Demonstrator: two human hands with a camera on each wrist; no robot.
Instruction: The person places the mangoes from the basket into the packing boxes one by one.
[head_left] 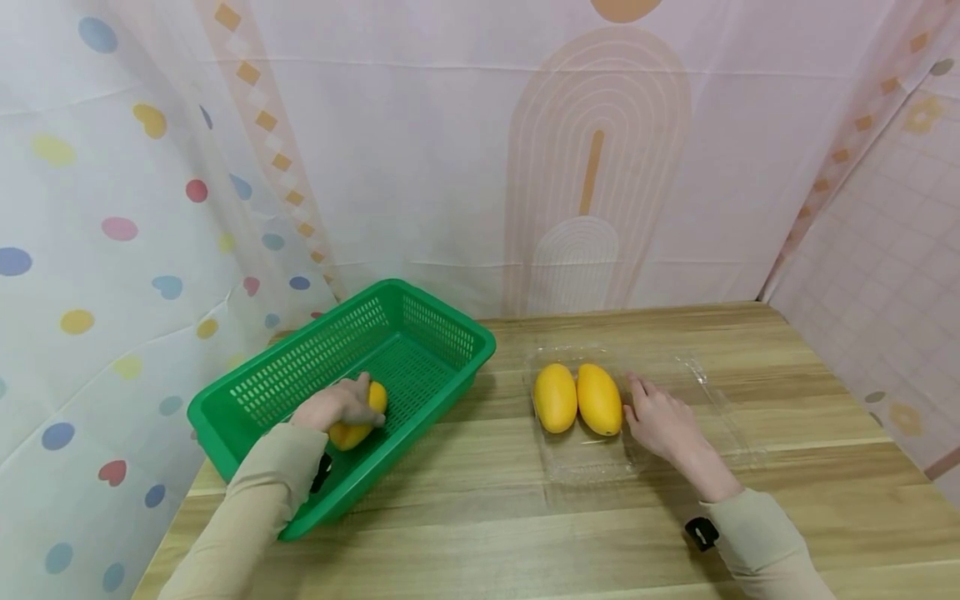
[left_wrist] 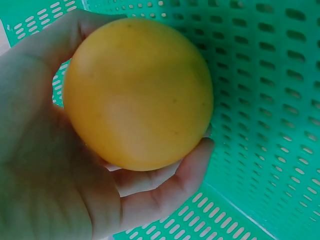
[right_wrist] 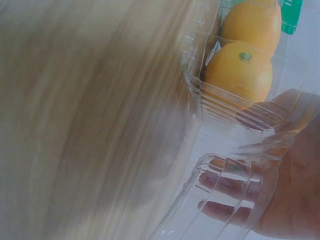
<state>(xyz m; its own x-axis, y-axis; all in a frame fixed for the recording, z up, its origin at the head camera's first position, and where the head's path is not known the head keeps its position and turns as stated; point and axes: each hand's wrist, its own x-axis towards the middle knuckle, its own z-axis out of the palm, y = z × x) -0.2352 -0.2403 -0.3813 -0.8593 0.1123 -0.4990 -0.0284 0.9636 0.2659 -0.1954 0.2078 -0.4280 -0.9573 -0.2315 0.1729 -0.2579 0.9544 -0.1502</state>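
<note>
Inside the green basket (head_left: 401, 371), my left hand (head_left: 341, 406) grips a yellow mango (left_wrist: 137, 95). The thumb and fingers curve round its sides, and the basket's slotted walls and floor lie close about it. To the right, a clear plastic clamshell box (head_left: 592, 471) lies opened out on the table. Two more mangoes, a left one (head_left: 556, 398) and a right one (head_left: 599, 400), sit side by side in its tray. My right hand (head_left: 663, 421) rests at the fold between tray and lid, fingers fairly straight, fingertips near the right mango. Clear plastic overlaps those fingers in the right wrist view.
The wood-grain table (head_left: 480, 533) carries the basket at left and the box at right. A patterned curtain (head_left: 420, 167) hangs along the back and sides. The clear lid (head_left: 697, 400) spreads out right of the tray, hard to see against the wood.
</note>
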